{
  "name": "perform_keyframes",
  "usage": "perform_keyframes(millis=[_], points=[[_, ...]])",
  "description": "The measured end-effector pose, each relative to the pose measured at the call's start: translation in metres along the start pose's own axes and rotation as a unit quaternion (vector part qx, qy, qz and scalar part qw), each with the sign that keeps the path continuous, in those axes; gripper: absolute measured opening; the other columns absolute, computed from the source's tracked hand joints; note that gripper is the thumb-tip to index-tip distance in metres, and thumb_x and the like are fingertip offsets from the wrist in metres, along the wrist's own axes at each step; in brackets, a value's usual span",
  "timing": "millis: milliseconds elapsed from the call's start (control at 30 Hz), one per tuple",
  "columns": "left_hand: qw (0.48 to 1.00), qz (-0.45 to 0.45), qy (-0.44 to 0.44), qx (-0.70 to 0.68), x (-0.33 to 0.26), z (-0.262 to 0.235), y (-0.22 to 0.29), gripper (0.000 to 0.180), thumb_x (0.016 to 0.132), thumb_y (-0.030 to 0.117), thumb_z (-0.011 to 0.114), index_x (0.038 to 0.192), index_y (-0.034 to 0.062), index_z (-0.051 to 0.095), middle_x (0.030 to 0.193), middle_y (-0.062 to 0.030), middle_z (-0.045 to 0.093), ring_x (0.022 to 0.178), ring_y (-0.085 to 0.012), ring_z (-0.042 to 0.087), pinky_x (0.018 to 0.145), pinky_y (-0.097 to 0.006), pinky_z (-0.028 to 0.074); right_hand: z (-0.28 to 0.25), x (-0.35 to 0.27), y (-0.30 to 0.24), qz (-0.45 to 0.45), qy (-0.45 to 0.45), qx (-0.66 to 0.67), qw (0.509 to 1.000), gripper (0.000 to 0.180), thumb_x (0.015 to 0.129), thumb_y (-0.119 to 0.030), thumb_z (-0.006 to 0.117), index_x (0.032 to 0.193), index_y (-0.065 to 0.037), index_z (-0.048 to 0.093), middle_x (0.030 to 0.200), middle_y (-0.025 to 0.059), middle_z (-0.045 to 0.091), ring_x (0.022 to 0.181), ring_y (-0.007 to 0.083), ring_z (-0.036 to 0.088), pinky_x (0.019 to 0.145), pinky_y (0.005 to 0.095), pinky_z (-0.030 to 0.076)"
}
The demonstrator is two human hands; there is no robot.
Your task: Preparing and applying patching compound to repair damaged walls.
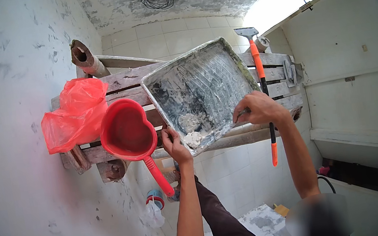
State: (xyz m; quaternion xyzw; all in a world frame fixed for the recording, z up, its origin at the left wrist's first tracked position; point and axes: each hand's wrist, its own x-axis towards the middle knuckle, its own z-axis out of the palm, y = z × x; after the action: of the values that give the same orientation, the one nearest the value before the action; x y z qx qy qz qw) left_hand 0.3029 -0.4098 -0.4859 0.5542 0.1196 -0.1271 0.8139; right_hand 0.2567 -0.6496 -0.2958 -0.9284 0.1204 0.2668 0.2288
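Observation:
A grimy paint tray point(203, 84) with a ribbed floor lies tilted on a slatted wooden bench. Clumps of whitish paste point(193, 139) sit in its near corner. My left hand point(174, 145) grips the tray's rim beside that corner. My right hand point(260, 107) is closed around a small thin grey tool point(242, 114) over the tray's near right edge; most of the tool is hidden by the fingers, so its kind is unclear. Left of the tray, a red heart-shaped dipper point(128, 129) rests on the bench, its handle pointing toward me.
A red plastic bag point(76, 115) lies on the bench's left end point(78, 161). An orange-and-black long-handled scraper point(259, 66) lies across the bench on the right. A bucket point(154, 196) with a clear bag stands below. Coiled cable point(158, 0) hangs on the far wall.

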Motion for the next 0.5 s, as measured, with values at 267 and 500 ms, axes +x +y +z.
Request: perform_keyframes(millis=[267,500], points=[[0.998,0.012,-0.011,-0.054,0.003,-0.003,-0.007,0.008,0.097,0.003,0.05,0.09,0.0071,0.049,0.089,0.0032,0.044,0.086,-0.0093,0.041,0.085,-0.023,0.035,0.026,0.035,-0.03,-0.075,-0.124,0.048,0.988,0.016,0.078,-0.007,0.074,0.092,-0.013,0.079,0.089,0.008,0.075,0.085,0.0267,0.071,0.077,0.0399,0.053],[0.998,-0.003,-0.01,-0.067,0.005,-0.012,-0.017,0.006,0.095,-0.002,0.047,0.099,0.0002,0.052,0.102,0.0003,0.046,0.09,-0.0085,0.042,0.086,-0.021,0.036,0.05,-0.006,-0.077,-0.041,0.0,-0.011,0.999,0.014,0.081,-0.01,0.069,0.093,-0.013,0.077,0.085,0.0086,0.073,0.081,0.0302,0.07,0.075,0.0422,0.054]])
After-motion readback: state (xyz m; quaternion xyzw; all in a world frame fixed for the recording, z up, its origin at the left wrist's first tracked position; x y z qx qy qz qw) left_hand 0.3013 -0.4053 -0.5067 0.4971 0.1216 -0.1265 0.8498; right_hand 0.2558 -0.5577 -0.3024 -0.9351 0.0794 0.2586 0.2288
